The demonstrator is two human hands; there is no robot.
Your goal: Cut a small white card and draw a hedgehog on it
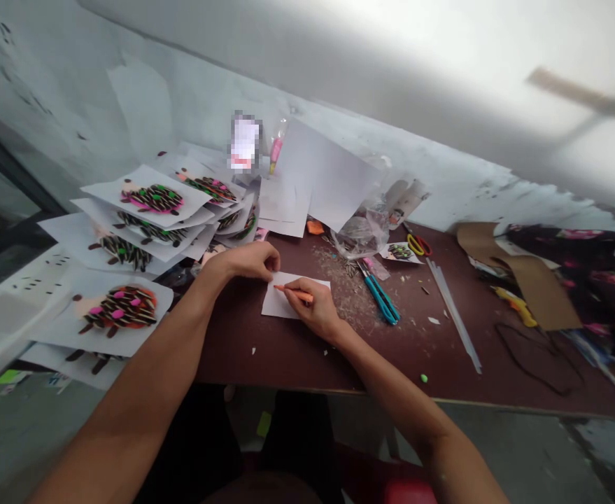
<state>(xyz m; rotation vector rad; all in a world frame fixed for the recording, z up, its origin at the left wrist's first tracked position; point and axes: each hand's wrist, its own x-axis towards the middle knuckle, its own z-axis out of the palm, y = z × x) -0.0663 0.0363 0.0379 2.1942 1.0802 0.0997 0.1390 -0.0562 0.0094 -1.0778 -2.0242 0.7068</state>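
As a narrow right-hand grip (312, 308) holds an orange marker (297, 294), its tip points left across paper (286, 301).

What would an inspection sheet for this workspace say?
Surface: dark maroon tabletop, its paint worn in places.
Job's things: white paper sheet under an orange marker; paper cards with black, pink and green patterns piled on the left.
Clutter: shavings, blue-handled scissors, yellow-and-red-handled scissors, plastic bag, cardboard.
Grippers: left hand at the sheet's top edge; right hand gripping the marker.
Cables: nothing seen.
Surroundings: scuffed white wall, concrete floor.
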